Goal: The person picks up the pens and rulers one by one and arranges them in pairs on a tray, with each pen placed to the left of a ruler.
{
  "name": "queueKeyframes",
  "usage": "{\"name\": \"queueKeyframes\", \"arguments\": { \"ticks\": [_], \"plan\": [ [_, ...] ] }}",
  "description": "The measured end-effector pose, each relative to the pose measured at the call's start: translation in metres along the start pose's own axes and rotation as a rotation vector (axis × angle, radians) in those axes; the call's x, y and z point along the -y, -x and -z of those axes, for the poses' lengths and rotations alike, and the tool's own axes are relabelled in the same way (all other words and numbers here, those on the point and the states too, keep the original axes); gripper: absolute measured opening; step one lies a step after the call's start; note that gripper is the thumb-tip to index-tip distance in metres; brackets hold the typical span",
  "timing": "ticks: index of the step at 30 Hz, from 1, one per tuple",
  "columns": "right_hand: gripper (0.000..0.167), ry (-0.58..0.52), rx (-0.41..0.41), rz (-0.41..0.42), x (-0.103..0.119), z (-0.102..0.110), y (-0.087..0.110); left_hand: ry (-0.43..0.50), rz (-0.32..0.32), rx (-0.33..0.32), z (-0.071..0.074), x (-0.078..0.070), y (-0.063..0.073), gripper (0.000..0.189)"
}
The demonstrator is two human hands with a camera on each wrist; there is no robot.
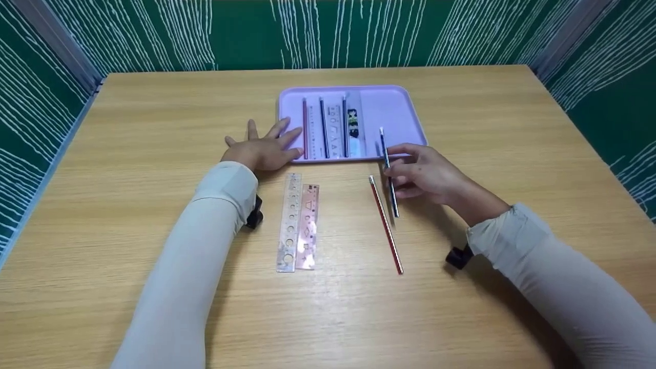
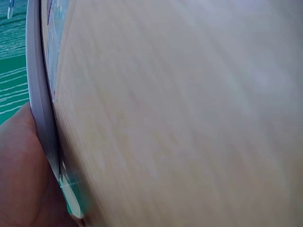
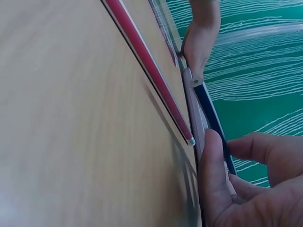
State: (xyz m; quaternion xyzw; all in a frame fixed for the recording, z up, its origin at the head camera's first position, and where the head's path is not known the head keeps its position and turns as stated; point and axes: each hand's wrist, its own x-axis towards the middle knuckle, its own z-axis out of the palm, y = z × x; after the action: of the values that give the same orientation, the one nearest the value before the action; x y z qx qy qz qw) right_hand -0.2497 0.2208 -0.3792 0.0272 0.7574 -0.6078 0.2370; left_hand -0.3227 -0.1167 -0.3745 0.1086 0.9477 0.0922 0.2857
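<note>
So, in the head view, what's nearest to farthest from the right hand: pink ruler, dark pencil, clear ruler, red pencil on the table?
From the right hand:
1. Dark pencil, held in its fingers.
2. Red pencil on the table, to its left.
3. Pink ruler, further left.
4. Clear ruler, left of the pink one.

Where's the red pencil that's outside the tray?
In the head view, the red pencil lies on the table, right of the pink ruler, its upper end just left of the dark pencil in the right hand.
</note>
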Motion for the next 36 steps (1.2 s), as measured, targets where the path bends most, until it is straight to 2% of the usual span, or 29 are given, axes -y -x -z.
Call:
{"name": "queueKeyframes", "arguments": {
  "ticks": [16, 24, 36],
  "plan": [
    [0.059, -0.063, -0.074, -0.023, 0.024, -0.001, -0.033, 0.015, -0.007, -0.003, 0.000, 0.001, 0.000, 0.067],
    [0.058, -0.043, -0.115, -0.042, 0.029, -0.001, -0.049, 0.023, -0.006, 0.005, -0.001, 0.001, -0.001, 0.067],
    [0.059, -0.106, -0.159, -0.056, 0.046, 0.005, -0.067, 0.024, 0.006, 0.006, 0.000, -0.001, 0.001, 0.067]
  ]
}}
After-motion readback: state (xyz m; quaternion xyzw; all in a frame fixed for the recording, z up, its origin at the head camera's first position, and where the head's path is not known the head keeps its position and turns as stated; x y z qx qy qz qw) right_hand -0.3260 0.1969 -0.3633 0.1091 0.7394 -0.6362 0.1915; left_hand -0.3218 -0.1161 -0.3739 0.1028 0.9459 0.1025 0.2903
